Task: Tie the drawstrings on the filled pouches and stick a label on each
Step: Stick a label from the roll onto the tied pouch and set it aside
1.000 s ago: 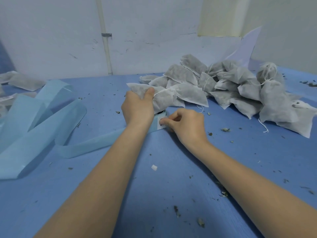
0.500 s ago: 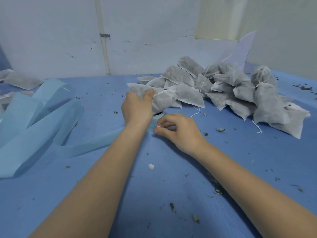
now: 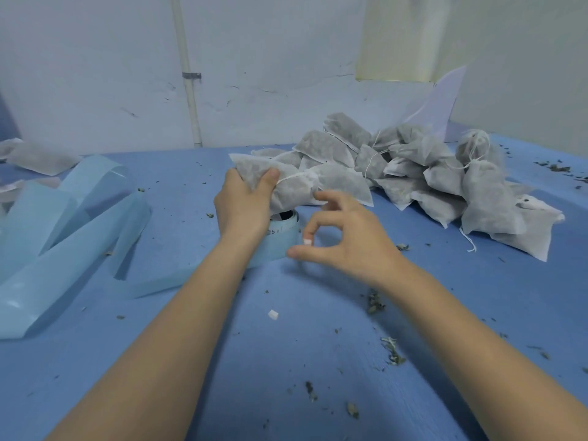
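While gripped in the left hand [image 3: 245, 205] — thumb on top, fingers curled beneath — filled pouch [image 3: 286, 186] held just above the label roll [image 3: 281, 232], drawstring [image 3: 294, 176] cinched round its neck; right hand [image 3: 343, 240] raised beside the roll, small white label [image 3: 307, 241] stuck on the index fingertip next to the thumb, remaining fingers spread and relaxed; heap of filled pouches [image 3: 445, 183] lying on the blue worktop [image 3: 318, 361] to the right, near the wall; loose backing strip [image 3: 60, 237] trailing in loops to the left — pale blue, joined to the roll; stray white scrap [image 3: 273, 314] and dried herb crumbs [image 3: 393, 351] scattered across the worktop between the forearms.
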A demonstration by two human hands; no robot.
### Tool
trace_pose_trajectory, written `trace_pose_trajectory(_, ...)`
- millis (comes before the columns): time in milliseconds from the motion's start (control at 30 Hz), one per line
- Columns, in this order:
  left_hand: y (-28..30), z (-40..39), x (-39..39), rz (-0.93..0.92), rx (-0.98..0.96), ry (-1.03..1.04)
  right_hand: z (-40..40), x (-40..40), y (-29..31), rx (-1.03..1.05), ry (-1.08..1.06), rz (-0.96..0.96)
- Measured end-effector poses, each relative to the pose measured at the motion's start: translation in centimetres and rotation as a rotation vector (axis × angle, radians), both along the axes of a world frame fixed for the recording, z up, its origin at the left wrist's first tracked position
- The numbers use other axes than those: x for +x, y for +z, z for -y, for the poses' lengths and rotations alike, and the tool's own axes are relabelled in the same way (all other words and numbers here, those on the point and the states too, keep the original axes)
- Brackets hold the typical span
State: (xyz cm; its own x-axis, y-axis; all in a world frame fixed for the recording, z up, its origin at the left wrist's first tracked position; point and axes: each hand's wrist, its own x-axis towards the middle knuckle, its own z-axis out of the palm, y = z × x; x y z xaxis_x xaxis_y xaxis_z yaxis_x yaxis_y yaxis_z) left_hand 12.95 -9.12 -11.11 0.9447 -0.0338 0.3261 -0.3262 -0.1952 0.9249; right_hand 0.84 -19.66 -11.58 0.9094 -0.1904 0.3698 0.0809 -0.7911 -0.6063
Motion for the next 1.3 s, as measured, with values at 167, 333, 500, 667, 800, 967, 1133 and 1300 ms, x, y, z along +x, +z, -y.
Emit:
trace_pose_trajectory(167,0.8,0.0,-0.8,0.077,-0.046,-0.103,1.1,-1.0,2.1,0.2,-0.02,0.328)
trace_pose_trajectory(333,0.9,0.4,-1.6,0.068,-0.038,-0.195,1.4,-1.3,2.4,0.455,-0.005,0.322)
trace_pose_trajectory(500,1.0,0.6,-2.4,0.067,0.035,-0.337,1.9,-1.3,2.7,0.461,-0.048,0.3)
trace_pose_trajectory(667,1.4,0.9,-3.5,0.018,0.063,-0.485,2.1,-1.3,2.8,0.347,-0.079,0.339)
trace_pose_trajectory(800,1.7,1.0,-4.3,-0.027,0.016,-0.56,2.2,-1.2,2.6,0.374,-0.095,0.368)
trace_pose_trajectory(967,1.3,1.3,-4.4,-0.059,-0.086,-0.634,2.2,-1.0,2.2,0.349,-0.122,0.443)
trace_pose_trajectory(1133,1.3,0.9,-4.4,-0.114,-0.153,-0.693,2.5,-0.9,1.7,0.257,-0.194,0.417)
trace_pose_trajectory(1300,1.3,1.0,-4.6,-0.112,-0.103,-0.712,3.1,-0.9,1.7,0.556,-0.067,0.288)
